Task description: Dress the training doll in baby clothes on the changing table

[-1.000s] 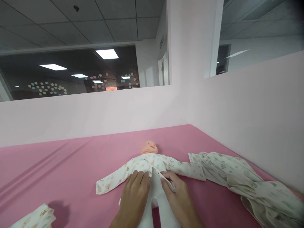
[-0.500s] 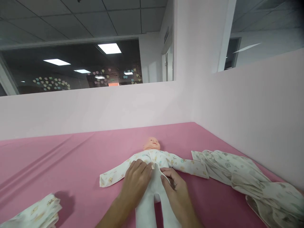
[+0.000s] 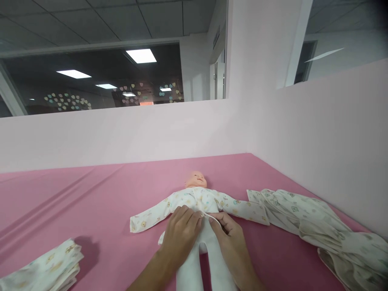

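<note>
Pinching the right front edge of the printed top [image 3: 182,197], the right hand [image 3: 230,234] has its grip closed thumb to finger, probably for control. The left hand [image 3: 183,230] curls at the opposite edge, seemingly bracing it (partly hidden, can't tell if gripping). Top's on the doll [image 3: 196,180], mid surface [image 3: 121,194], sleeves [image 3: 148,218] spread, likely leaving the front reachable. Bundled cloth [image 3: 321,226] right, by one sleeve; folded cloth [image 3: 45,266] near left, apart.

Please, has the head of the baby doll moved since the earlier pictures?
No. Judged against the far corner of the pink sheet, the baby doll's head shows no clear shift; the whole camera view has moved.
</note>
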A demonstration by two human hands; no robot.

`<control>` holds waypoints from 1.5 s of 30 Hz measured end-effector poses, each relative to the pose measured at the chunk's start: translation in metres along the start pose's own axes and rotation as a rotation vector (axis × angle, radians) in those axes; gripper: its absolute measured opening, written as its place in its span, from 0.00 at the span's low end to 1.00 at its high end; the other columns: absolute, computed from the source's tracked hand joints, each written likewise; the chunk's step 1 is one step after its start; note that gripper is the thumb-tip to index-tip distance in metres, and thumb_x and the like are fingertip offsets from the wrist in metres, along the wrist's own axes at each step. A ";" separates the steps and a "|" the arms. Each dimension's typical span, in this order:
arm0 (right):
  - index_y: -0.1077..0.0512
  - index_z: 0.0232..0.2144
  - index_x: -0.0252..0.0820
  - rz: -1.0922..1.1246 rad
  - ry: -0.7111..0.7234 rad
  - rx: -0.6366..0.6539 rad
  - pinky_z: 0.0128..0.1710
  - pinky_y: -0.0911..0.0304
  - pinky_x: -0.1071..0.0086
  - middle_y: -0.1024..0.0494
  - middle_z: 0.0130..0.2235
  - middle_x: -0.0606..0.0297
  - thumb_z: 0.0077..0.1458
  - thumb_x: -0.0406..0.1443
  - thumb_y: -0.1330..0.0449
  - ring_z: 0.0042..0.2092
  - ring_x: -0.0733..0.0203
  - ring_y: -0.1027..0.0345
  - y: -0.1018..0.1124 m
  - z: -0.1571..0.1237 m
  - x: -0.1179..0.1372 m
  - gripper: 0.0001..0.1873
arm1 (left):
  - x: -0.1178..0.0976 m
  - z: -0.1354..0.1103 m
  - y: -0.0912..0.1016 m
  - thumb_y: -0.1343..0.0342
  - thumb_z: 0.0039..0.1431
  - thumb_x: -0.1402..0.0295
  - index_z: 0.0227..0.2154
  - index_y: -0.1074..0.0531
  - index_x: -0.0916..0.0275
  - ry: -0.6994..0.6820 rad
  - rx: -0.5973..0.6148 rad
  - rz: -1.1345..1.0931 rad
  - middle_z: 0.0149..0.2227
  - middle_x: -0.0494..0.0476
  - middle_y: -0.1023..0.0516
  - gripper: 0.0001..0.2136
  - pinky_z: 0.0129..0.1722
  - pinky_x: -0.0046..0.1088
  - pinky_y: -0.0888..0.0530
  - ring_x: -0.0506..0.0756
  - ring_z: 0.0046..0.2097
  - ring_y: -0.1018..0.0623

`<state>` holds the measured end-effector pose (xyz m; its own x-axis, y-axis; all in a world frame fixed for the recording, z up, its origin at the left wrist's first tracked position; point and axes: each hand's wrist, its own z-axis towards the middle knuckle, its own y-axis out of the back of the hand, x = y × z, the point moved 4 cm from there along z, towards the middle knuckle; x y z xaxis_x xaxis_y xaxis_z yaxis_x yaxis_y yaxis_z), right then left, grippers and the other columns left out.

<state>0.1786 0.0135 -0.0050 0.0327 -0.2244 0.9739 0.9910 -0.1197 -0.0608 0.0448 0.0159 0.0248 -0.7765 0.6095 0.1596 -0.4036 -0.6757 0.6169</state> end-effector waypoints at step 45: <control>0.31 0.55 0.43 -0.601 0.345 -0.037 0.55 0.36 0.49 0.27 0.55 0.59 0.61 0.40 0.52 0.58 0.49 0.35 -0.018 -0.026 -0.018 0.23 | 0.012 0.001 -0.008 0.58 0.62 0.65 0.23 0.41 0.60 0.749 0.444 -0.704 0.27 0.48 0.35 0.12 0.34 0.28 0.38 0.52 0.32 0.36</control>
<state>0.1571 -0.0058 -0.0271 -0.5695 -0.4027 0.7166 0.8191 -0.3509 0.4538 0.0391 0.0294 0.0225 -0.5987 0.2928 -0.7455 -0.7756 0.0203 0.6309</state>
